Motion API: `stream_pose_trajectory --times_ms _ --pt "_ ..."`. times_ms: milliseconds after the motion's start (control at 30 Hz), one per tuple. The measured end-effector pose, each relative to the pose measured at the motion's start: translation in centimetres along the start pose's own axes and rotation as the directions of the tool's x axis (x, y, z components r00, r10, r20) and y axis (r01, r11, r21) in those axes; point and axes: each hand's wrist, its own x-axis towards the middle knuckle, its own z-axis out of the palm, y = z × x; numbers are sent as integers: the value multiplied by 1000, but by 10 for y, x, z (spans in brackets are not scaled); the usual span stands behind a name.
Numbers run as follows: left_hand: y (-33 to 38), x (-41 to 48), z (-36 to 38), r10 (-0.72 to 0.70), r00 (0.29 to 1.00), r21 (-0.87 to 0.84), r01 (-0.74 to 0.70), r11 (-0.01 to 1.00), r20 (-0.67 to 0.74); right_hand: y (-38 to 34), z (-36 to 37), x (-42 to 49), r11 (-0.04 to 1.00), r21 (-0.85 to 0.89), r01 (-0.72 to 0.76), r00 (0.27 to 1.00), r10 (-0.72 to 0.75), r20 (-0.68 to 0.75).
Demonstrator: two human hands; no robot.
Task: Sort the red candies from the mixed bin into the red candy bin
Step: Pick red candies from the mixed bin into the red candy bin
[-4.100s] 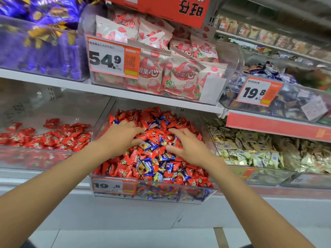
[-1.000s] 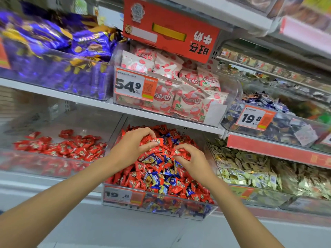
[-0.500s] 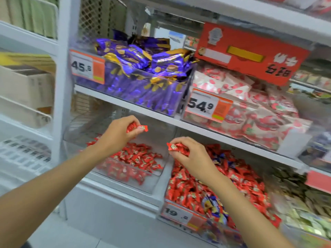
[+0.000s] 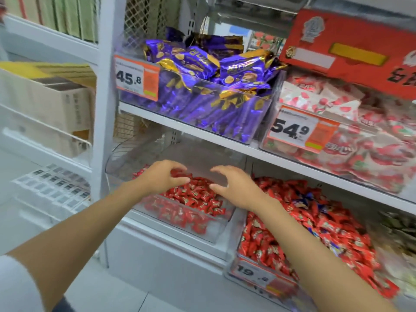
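The clear red candy bin (image 4: 209,235) sits on the lower shelf at the left and holds a shallow pile of red candies (image 4: 193,199). To its right, the mixed bin (image 4: 238,233) is heaped with red candies and a few blue ones (image 4: 304,199). My left hand (image 4: 162,176) hovers over the back of the red pile with thumb and fingers apart. My right hand (image 4: 236,188) hovers over the red bin's right side, fingers spread, with nothing in it. Red wrappers show between my left fingers, and they look like part of the pile.
The shelf above (image 4: 202,129) overhangs both bins and carries a tub of purple packets (image 4: 202,86) and a tub of strawberry bags (image 4: 337,136). A white upright post (image 4: 101,109) stands left of the red bin. Beyond it are wire racks with boxes (image 4: 45,102).
Both hands carried red candies from the mixed bin leftward. Half a second ago each pinched a candy; now both are lower over the red bin with fingers spread.
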Motion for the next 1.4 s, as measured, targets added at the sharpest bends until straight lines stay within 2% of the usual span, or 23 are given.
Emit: stream_pose_trajectory --times_ms 133,200,267,400,500,567,633,733,833,967,1100,1233,1400 --pt "75 -11 34 223 974 -74 -226 971 -41 40 -32 -87 999 20 -38 982 41 -186" --pt "118 -16 50 338 937 -87 -345 935 -83 66 -45 -128 993 47 -108 969 116 -220" --pt "154 -21 67 413 909 -95 -417 904 -61 89 -54 -165 975 107 -192 954 211 -215" --pt "191 -30 100 495 848 -16 -501 865 187 124 -58 -220 934 192 -301 918 338 -208" --pt "195 -32 117 450 806 270 -564 780 384 135 -61 -240 906 253 -339 909 385 -162" --pt "193 -30 126 404 803 358 -568 741 438 135 -64 -242 905 262 -336 916 378 -134" --pt "192 -26 129 417 809 307 -556 773 414 133 -62 -239 909 256 -329 927 363 -98" --pt "191 -19 126 438 828 140 -509 849 349 127 -55 -232 919 240 -312 942 332 -46" --pt "193 -18 119 448 867 31 -465 885 219 117 -46 -216 934 228 -276 958 287 -17" --pt "190 -20 115 461 879 32 -468 883 126 105 -28 -193 951 192 -241 970 241 20" --pt "189 -26 112 465 876 17 -470 882 127 102 -23 -184 928 262 -266 961 277 -6" --pt "190 -29 112 462 876 21 -469 883 140 111 -50 -193 886 385 -258 945 315 -91" --pt "190 -24 121 468 877 -56 -464 884 109 143 -80 -227 880 321 -350 913 397 -93"
